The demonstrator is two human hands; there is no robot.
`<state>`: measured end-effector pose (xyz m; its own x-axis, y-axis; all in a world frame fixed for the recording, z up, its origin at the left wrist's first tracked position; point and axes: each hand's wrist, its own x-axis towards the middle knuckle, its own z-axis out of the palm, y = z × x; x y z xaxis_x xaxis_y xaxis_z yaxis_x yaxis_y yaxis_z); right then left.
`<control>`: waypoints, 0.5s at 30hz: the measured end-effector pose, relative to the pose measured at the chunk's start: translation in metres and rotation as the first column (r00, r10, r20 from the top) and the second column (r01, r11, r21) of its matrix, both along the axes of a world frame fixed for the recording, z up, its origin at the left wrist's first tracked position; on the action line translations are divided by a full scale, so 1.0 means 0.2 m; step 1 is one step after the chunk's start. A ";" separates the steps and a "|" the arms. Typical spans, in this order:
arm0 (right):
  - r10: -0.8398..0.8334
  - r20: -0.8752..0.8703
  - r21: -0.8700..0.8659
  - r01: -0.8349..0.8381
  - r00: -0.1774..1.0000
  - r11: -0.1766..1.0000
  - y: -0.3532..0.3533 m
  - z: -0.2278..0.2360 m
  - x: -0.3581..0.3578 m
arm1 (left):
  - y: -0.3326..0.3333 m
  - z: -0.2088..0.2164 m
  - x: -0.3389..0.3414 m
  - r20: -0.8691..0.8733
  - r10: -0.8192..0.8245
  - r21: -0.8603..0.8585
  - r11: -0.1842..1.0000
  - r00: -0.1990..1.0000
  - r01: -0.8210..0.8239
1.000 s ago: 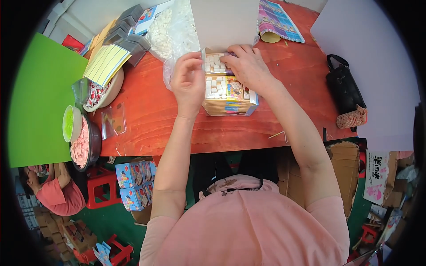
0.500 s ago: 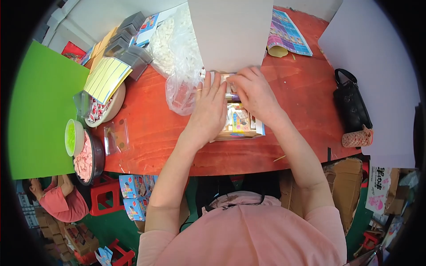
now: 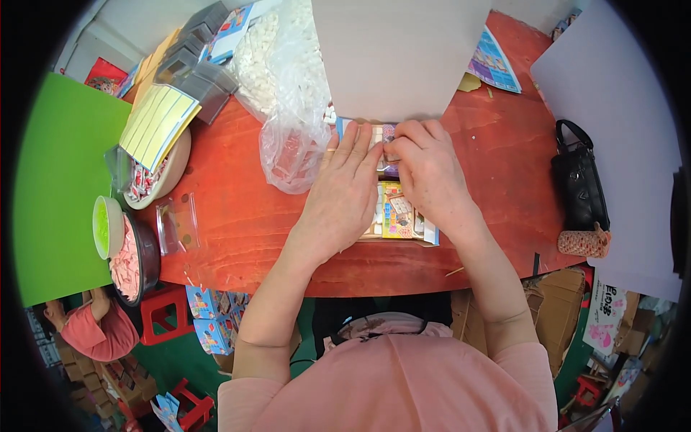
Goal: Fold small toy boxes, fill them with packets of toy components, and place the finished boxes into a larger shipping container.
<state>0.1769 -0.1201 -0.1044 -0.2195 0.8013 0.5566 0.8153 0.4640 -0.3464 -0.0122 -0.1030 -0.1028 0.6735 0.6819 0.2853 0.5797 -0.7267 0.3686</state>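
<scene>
A shallow open box [image 3: 434,234] lies under my hands near the middle of the red table. In it are a yellow printed packet [image 3: 396,210], white pieces and, farther back, a purple printed packet [image 3: 389,171]. My left hand [image 3: 338,189] rests flat over the box's left part, its fingers stretched out and pointing away from me. My right hand [image 3: 432,169] is above the box's right side, with thumb and fingers closed together at the far packet. What they pinch is hidden. The left fingertips reach close to the right thumb.
A clear bag of white pieces [image 3: 291,86] stands left of the box; a pale upright panel [image 3: 396,57] is behind it. Bowls of wrapped packets [image 3: 180,162], pink pieces [image 3: 124,263] and green bits [image 3: 108,227] sit left. A black handbag [image 3: 579,180] lies right.
The whole view has shifted slightly. My right fingers have moved a little over the far packet and are more curled; my left hand stays flat on the box.
</scene>
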 end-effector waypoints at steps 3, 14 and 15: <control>-0.069 0.140 0.013 0.068 0.988 0.998 0.00 0.02 -0.01 | 0.00 -0.01 0.04 0.016 0.033 0.039 0.999 0.999 -0.034; -0.078 0.144 0.063 0.069 0.987 0.996 0.05 -0.04 0.01 | 0.01 -0.10 0.06 0.138 0.078 0.076 0.993 0.987 -0.089; -0.016 -0.018 0.076 0.017 1.000 0.997 0.05 -0.06 0.04 | 0.02 -0.11 0.05 0.162 0.057 0.020 0.998 0.985 -0.061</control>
